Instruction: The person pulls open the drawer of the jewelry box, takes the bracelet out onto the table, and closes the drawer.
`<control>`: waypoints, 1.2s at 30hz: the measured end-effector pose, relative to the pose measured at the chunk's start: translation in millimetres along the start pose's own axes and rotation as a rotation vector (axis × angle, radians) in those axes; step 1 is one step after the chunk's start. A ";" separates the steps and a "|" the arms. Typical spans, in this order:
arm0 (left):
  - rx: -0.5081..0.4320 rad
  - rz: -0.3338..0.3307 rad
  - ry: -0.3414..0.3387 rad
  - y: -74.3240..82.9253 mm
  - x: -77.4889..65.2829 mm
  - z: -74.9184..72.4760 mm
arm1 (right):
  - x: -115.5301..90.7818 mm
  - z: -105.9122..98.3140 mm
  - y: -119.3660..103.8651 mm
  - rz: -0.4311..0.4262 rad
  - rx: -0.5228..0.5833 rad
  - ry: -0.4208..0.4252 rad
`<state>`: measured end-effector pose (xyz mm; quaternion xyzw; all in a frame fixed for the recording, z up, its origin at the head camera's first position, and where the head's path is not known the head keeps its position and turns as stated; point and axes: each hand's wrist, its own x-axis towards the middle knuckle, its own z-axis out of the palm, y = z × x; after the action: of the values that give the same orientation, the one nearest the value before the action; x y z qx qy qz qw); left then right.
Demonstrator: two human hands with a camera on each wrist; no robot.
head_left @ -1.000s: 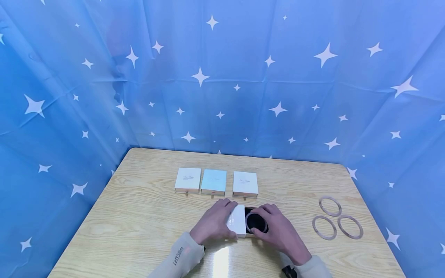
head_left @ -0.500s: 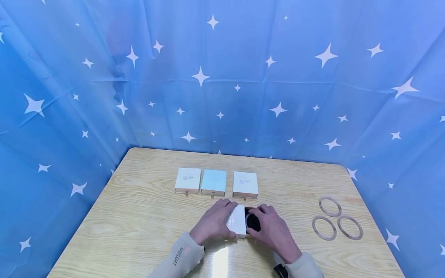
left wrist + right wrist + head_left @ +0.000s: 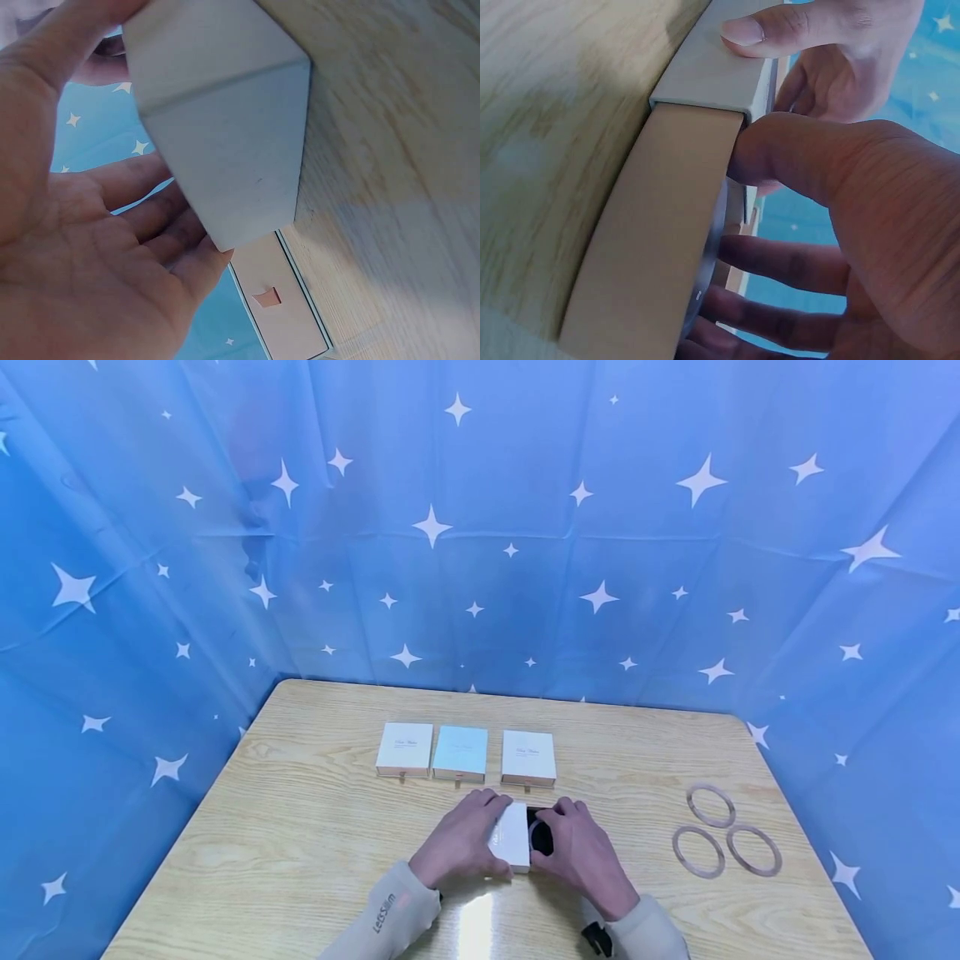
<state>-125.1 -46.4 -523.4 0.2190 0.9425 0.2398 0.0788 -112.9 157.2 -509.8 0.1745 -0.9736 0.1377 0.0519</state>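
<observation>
A small white box (image 3: 511,839) lies on the table with its drawer (image 3: 656,225) partly slid out to the right. My left hand (image 3: 467,837) grips the box's sleeve, thumb on the near side and fingers on the far side. In the drawer's black interior (image 3: 542,840) sits a pale grey ring like a bangle (image 3: 532,839), partly hidden by my right hand (image 3: 578,847). The right thumb rests at the near edge beside the sleeve. My right fingers (image 3: 787,262) stretch over the ring, touching it close to the drawer's rim.
Behind the hands stand a white box (image 3: 405,748), a light blue box (image 3: 461,752) and another white box (image 3: 528,757), in a row. Three more bangles (image 3: 699,852) lie at the right of the wooden table (image 3: 300,843). A blue star-patterned curtain (image 3: 480,527) hangs behind it.
My right hand has slid left across the bangle toward the sleeve, covering more of the bangle and drawer. My left hand and the box's sleeve have stayed in place.
</observation>
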 end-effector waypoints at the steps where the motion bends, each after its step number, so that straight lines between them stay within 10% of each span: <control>1: -0.002 -0.001 0.000 0.0 -0.2 0.0 | 0.1 0.4 0.1 0.004 0.005 -0.004; 36: -0.028 -0.041 -0.023 0.3 -0.1 0.7 | 1.4 -14.6 32.3 -0.017 0.104 0.115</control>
<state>-124.8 -45.9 -523.9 0.2011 0.9425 0.2486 0.0976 -124.9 190.0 -503.7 0.1771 -0.9590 0.1975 0.0999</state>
